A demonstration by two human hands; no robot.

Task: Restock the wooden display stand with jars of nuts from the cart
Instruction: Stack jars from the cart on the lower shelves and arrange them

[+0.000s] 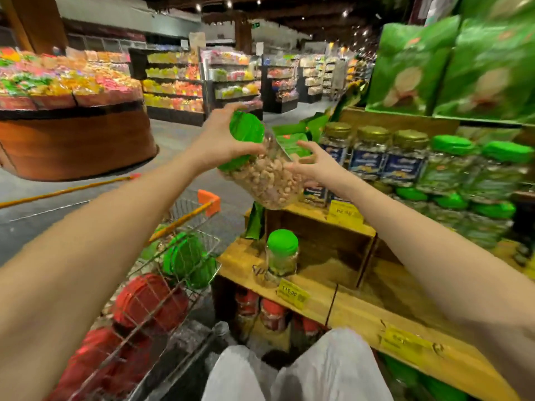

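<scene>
Held the jar of nuts (266, 175) aloft and tilted, between cart (173, 285) and wooden display stand (362, 311).
Gripped its green lid (246, 131) with the left hand (215, 140), fingers curled round it; had the right hand (315, 163) spread open at the jar's side, clasping nothing, contact unclear. Pointed the long axis lid-up toward the cart, base down toward the stand. Judged the right hand nearer the base, so better placed to steady the lowering.
</scene>
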